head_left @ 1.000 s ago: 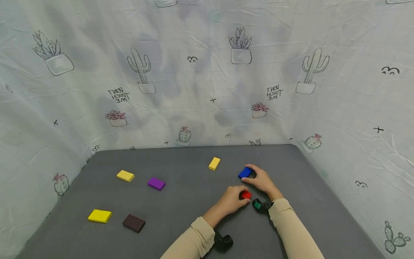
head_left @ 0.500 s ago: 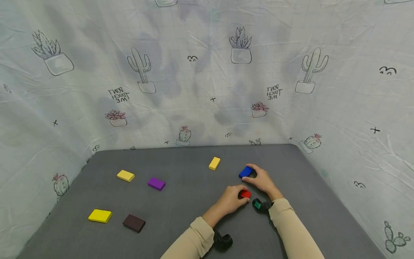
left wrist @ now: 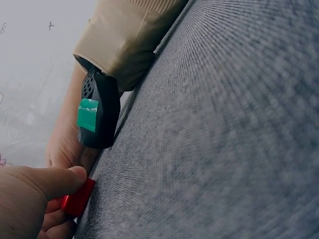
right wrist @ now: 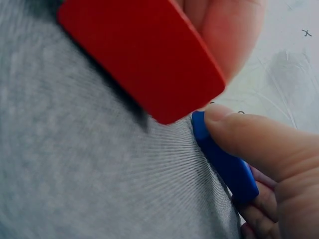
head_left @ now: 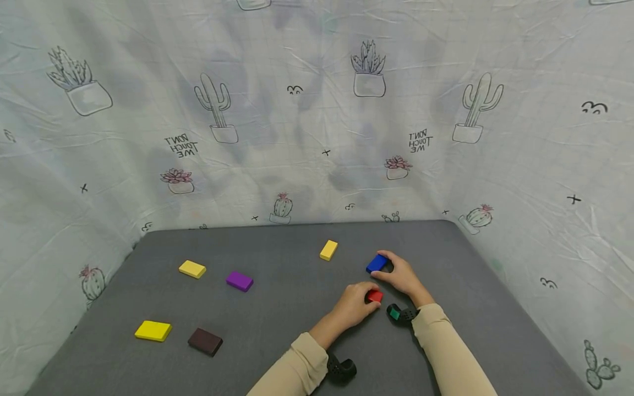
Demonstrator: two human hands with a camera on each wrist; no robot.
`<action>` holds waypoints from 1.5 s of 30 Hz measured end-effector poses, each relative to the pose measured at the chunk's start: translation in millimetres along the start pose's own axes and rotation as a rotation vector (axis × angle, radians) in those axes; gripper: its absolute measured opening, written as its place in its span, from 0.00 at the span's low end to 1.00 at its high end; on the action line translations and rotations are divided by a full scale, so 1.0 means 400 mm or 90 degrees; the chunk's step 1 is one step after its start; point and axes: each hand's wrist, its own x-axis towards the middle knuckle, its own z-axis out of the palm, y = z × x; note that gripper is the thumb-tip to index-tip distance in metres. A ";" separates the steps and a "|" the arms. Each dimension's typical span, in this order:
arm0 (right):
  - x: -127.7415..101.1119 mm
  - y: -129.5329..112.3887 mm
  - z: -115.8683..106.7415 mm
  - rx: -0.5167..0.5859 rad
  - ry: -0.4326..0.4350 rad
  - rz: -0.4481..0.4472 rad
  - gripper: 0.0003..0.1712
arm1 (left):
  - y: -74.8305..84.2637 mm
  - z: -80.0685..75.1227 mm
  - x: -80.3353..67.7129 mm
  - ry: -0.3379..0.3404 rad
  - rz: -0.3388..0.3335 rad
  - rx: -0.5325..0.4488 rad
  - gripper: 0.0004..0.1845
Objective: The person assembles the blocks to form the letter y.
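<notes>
Lying on the grey mat (head_left: 277, 308) right of centre: a small red block (head_left: 375, 296), pinched at the fingertips of the left hand (head_left: 355, 304), thumb curled over its near edge and one end lifting slightly off the mat in the right wrist view. Sitting just beyond and a little to the right: a blue block (head_left: 377, 263), long axis slanting away to the right, gripped along its side by the right hand (head_left: 402, 276) with thumb and fingers curled round it. Resting close together, both hands, each clamped on its own block; the two blocks near each other but not plainly touching, the red one nearer the body, the blue one farther out. Scattered well apart to the left: three yellow blocks (head_left: 192, 269), a purple block (head_left: 240, 281) and a dark brown block (head_left: 205, 341). Hanging behind: a pale cactus-print cloth (head_left: 317, 121)
</notes>
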 end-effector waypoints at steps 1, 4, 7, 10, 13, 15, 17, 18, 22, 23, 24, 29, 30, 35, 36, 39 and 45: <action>0.000 -0.001 0.000 0.002 0.002 0.000 0.40 | 0.000 -0.001 0.000 0.002 -0.002 0.002 0.17; 0.002 -0.005 0.001 -0.001 0.008 -0.005 0.40 | -0.001 -0.004 0.000 0.012 -0.004 0.003 0.18; 0.002 -0.010 0.001 0.004 0.016 -0.009 0.40 | -0.004 -0.005 0.000 0.028 -0.004 0.003 0.18; -0.001 -0.013 0.002 0.008 0.026 -0.012 0.40 | -0.005 -0.010 -0.002 0.043 -0.007 0.006 0.18; -0.008 -0.011 0.004 0.014 0.035 -0.016 0.40 | -0.005 -0.014 -0.006 0.053 -0.006 0.010 0.18; -0.015 -0.009 0.005 0.019 0.034 -0.013 0.40 | -0.006 -0.016 -0.011 0.050 -0.011 0.010 0.19; -0.021 -0.007 0.007 0.031 0.028 -0.005 0.40 | -0.009 -0.017 -0.014 0.045 -0.016 0.009 0.19; -0.024 -0.006 0.007 0.034 0.025 -0.002 0.41 | -0.012 -0.017 -0.016 0.043 -0.017 0.007 0.19; -0.032 -0.008 0.011 0.046 0.017 0.000 0.41 | -0.022 -0.023 -0.021 0.035 -0.023 -0.003 0.19; -0.033 -0.009 0.012 0.047 0.016 -0.003 0.41 | -0.025 -0.025 -0.021 0.034 -0.024 -0.006 0.19; -0.033 -0.011 0.012 0.049 0.016 -0.006 0.41 | -0.028 -0.029 -0.022 0.034 -0.026 -0.009 0.19; -0.032 -0.018 0.013 0.052 0.009 -0.015 0.41 | -0.045 -0.048 -0.028 0.031 -0.050 -0.017 0.19; -0.031 -0.020 0.014 0.052 0.007 -0.014 0.41 | -0.049 -0.052 -0.030 0.030 -0.055 -0.018 0.19; -0.035 -0.028 0.022 0.044 -0.008 -0.012 0.41 | -0.064 -0.072 -0.046 0.026 -0.083 -0.020 0.19; -0.035 -0.030 0.024 0.043 -0.011 -0.014 0.41 | -0.067 -0.077 -0.049 0.027 -0.087 -0.019 0.19; -0.033 -0.038 0.030 0.040 -0.015 -0.018 0.41 | -0.076 -0.090 -0.058 0.034 -0.101 -0.017 0.19; -0.031 -0.056 0.045 0.032 -0.019 -0.026 0.41 | -0.092 -0.113 -0.074 0.044 -0.123 -0.027 0.20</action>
